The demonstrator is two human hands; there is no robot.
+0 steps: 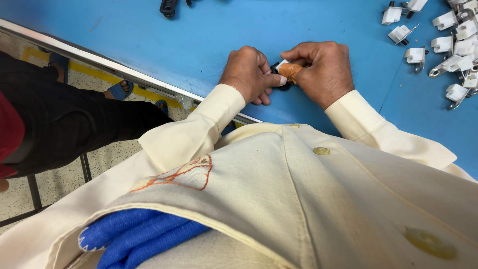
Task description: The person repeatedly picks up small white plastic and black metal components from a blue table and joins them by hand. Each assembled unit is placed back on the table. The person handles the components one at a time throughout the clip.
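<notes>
1. While both hands meet over the blue surface (189,45), the left hand (249,74) is curled nearly closed, its fingers folded down and its thumb pressed against a small black and white part (279,69).
2. Facing it, the right hand (318,69) is also curled tight, fingers bent inward onto the same part; an orange-brown wrap (290,72) covers the fingertip that meets the left thumb.
3. That small part sits pinched between the two hands, low over the surface near its front edge; most of it is hidden by the fingers, so its shape cannot be told.
4. Both wrists come out of cream shirt cuffs (221,104), and the cream shirt front with its round buttons (321,150) fills the lower picture.
5. A blue knitted cloth (139,234) shows under the shirt's hem at the lower left.
6. Well apart to the right of the hands, a heap of white plastic pieces with metal clips (455,45) lies scattered on the surface.
7. Near the far edge, a few dark parts (169,7) lie on the surface.
8. A metal rim (124,69) bounds the surface on the left.
9. Beyond that rim, another person's dark trouser leg (74,124) and blue sandal (119,90) rest on the speckled floor (55,184).
</notes>
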